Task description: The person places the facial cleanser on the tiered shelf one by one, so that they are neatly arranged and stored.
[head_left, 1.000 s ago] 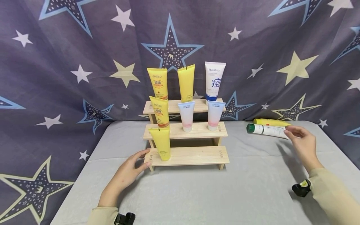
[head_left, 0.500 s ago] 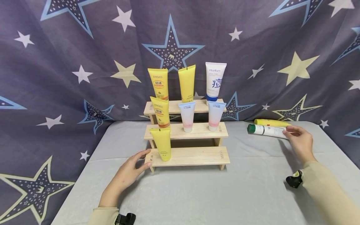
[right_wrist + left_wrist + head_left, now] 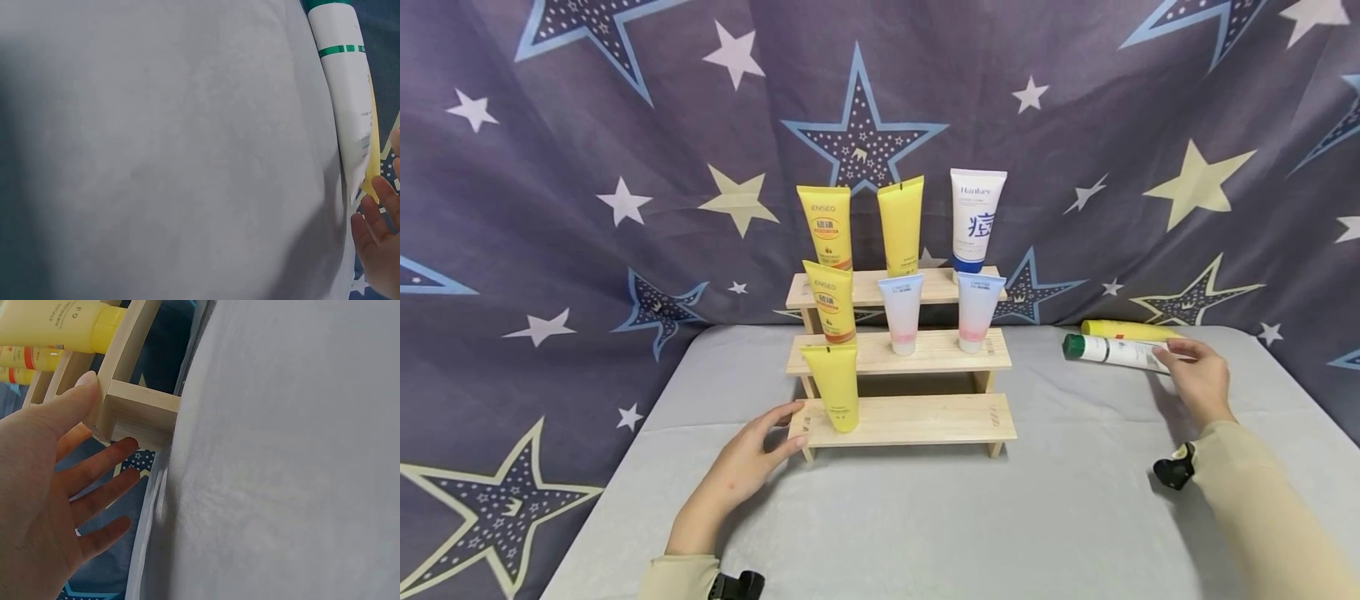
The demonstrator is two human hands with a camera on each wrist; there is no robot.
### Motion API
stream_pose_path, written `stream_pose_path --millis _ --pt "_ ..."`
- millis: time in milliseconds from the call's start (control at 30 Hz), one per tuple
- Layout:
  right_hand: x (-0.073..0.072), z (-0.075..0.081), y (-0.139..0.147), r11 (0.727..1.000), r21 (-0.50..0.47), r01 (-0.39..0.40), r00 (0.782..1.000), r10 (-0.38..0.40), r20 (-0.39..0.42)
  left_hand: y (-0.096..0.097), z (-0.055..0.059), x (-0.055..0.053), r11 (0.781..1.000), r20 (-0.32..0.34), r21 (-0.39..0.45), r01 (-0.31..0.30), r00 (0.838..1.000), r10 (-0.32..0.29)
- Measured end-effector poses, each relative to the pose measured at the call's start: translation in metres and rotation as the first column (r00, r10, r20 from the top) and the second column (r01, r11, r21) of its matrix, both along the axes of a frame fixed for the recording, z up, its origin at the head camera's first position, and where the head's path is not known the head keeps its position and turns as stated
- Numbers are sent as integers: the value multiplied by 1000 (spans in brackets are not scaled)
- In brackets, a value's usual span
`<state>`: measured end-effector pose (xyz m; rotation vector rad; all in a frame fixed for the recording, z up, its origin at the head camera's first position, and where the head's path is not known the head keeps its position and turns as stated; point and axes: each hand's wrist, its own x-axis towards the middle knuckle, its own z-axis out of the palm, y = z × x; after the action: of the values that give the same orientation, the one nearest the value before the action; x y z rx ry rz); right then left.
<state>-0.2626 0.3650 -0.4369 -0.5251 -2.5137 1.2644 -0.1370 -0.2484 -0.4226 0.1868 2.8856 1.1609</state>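
Observation:
My left hand (image 3: pixel 748 454) holds the left end of the wooden three-step stand's lowest board (image 3: pixel 917 419), thumb at its front edge and index finger behind; the other fingers stretch out loosely in the left wrist view. A yellow tube (image 3: pixel 835 387) stands upright on that board, beside the hand. At the right back, my right hand (image 3: pixel 1201 379) is at the flat tail of a white tube with a green cap (image 3: pixel 1118 352), which lies on its side. The thumb overlaps the tail in the head view; in the right wrist view the fingers (image 3: pixel 375 215) are extended beside it.
Another yellow tube (image 3: pixel 1123 330) lies just behind the white one. On the middle step stand a yellow tube (image 3: pixel 831 304) and two pink-and-blue tubes (image 3: pixel 902 312). Above are two yellow tubes (image 3: pixel 901 225) and a white tube with a blue cap (image 3: pixel 976 217). A star-patterned cloth hangs behind.
My right hand and forearm have shifted slightly left, toward the white tube's tail. The left hand stays on the stand. The whole view has shifted slightly.

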Motion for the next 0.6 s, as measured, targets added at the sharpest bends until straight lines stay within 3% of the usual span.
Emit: stream_pose_path --millis 400,600 --pt "-1 -4 2 1000 16 -27 999 27 35 1 -1 -1 1000 9 -1 -2 1000 2" --pt "-8 -3 -1 998 -1 -68 992 68 109 0 -1 0 1000 0 5 3 1000 -3"
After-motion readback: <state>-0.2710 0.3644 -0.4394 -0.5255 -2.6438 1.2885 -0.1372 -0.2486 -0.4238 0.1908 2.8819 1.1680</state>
